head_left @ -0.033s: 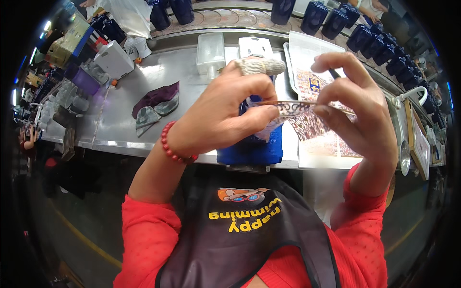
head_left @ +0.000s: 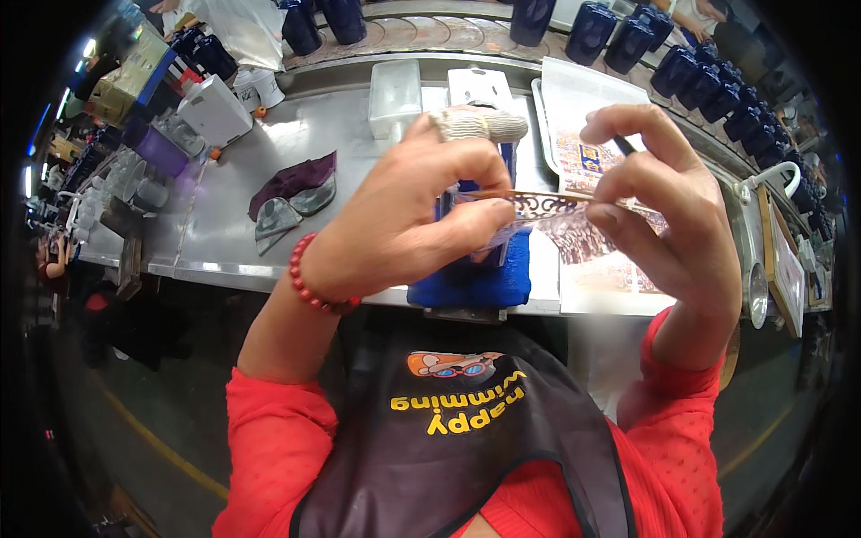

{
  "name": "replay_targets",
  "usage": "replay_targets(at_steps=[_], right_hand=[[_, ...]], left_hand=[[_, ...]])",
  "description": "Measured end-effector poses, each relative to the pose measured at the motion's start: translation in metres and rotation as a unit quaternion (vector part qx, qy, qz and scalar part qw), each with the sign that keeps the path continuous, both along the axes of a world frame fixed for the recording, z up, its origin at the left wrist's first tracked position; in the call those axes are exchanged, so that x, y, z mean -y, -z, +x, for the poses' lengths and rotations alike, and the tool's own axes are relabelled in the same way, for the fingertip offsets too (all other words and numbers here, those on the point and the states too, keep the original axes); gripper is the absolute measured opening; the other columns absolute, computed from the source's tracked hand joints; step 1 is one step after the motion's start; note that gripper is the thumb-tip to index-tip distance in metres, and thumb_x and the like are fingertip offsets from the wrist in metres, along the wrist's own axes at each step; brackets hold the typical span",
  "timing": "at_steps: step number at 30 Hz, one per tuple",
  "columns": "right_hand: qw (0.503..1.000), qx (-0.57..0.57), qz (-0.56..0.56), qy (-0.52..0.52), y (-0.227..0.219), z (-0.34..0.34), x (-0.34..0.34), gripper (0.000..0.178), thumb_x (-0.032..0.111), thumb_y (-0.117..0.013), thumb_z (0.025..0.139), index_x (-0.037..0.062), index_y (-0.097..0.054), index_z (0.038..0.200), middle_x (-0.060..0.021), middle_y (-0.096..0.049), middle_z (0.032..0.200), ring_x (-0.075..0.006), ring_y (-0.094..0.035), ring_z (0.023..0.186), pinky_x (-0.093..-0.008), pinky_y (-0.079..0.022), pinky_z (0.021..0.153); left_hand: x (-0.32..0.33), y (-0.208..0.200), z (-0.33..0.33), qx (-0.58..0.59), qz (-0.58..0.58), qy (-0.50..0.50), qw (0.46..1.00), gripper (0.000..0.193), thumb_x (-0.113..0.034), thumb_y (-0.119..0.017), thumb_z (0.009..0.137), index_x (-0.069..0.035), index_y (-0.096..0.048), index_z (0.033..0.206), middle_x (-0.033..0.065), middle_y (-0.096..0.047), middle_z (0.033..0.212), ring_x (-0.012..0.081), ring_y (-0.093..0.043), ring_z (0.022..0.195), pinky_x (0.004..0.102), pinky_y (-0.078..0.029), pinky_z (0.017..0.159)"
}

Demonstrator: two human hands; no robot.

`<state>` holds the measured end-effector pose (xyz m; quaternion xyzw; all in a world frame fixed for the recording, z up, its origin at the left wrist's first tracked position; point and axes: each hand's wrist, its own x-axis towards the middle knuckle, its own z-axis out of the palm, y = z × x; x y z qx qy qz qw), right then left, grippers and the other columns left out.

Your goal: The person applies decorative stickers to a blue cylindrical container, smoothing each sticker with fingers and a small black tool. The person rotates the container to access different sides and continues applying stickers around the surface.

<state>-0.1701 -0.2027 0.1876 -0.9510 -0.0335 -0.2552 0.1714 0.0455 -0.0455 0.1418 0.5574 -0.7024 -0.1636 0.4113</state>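
Observation:
A thin clear strip with a brown scroll pattern point(head_left: 543, 206) stretches between my two hands. My left hand point(head_left: 395, 211) pinches its left end between thumb and fingers; a knitted cover point(head_left: 475, 124) wraps one finger. At the right end, the thumb and fingers of my right hand point(head_left: 673, 211) pinch the strip. A dark thin stick point(head_left: 622, 143) shows between that hand's fingers; its full shape is hidden. Below the hands sits a blue cloth-like pad point(head_left: 471, 282), with a blue object partly hidden behind the left fingers. A patterned printed sheet point(head_left: 619, 273) lies under my right hand.
Dark purple and grey cloths point(head_left: 294, 190) lie on the metal table point(head_left: 233, 242) to the left. A clear plastic box point(head_left: 395, 94) and a white box point(head_left: 480, 87) stand behind my hands. Dark blue bottles point(head_left: 592, 31) line the conveyor point(head_left: 439, 36) at the back.
My left hand has shifted slightly left and down. The strip hangs a little lower, with more of its scroll pattern showing. Both hands keep their pinch.

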Motion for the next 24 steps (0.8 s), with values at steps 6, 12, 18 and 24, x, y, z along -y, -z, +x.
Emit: replay_targets(at_steps=[6, 12, 18, 24], right_hand=[[0.964, -0.060, 0.254, 0.052, 0.049, 0.014, 0.010, 0.016, 0.009, -0.071, 0.093, -0.0007, -0.062, 0.083, -0.0146, -0.063, 0.116, -0.0225, -0.064, 0.097, -0.0351, -0.050, 0.084], [0.974, -0.012, 0.203, 0.103, 0.129, 0.049, 0.037, 0.023, 0.018, -0.072, 0.096, -0.0006, -0.061, 0.088, -0.0104, -0.062, 0.109, -0.0226, -0.061, 0.097, -0.0336, -0.050, 0.084], [0.965, 0.008, 0.229, 0.130, 0.147, 0.062, 0.049, 0.024, 0.018, -0.070, 0.098, -0.0006, -0.061, 0.086, -0.0105, -0.060, 0.107, -0.0215, -0.060, 0.092, -0.0313, -0.049, 0.080], [0.942, -0.020, 0.300, 0.148, 0.148, 0.072, 0.057, 0.025, 0.018, -0.067, 0.099, -0.0006, -0.060, 0.085, -0.0107, -0.060, 0.106, -0.0214, -0.060, 0.091, -0.0316, -0.049, 0.079]], left_hand=[[-0.002, 0.022, 0.021, 0.014, -0.006, -0.082, 0.996, 0.018, -0.024, -0.068, 0.091, -0.006, -0.066, 0.086, 0.0078, -0.069, 0.091, 0.0267, -0.055, 0.097, 0.0409, -0.040, 0.093], [0.029, 0.078, 0.036, -0.042, 0.034, -0.163, 0.985, 0.021, -0.024, -0.067, 0.093, -0.006, -0.066, 0.082, 0.0085, -0.065, 0.079, 0.0265, -0.055, 0.091, 0.0422, -0.036, 0.102], [0.049, 0.094, 0.047, -0.063, 0.015, -0.174, 0.983, 0.024, -0.024, -0.065, 0.095, -0.006, -0.063, 0.080, 0.0059, -0.063, 0.073, 0.0240, -0.053, 0.080, 0.0424, -0.031, 0.106], [0.061, 0.105, 0.055, -0.115, 0.050, -0.189, 0.974, 0.025, -0.026, -0.066, 0.095, -0.006, -0.064, 0.082, 0.0073, -0.063, 0.083, 0.0246, -0.050, 0.094, 0.0406, -0.036, 0.099]])
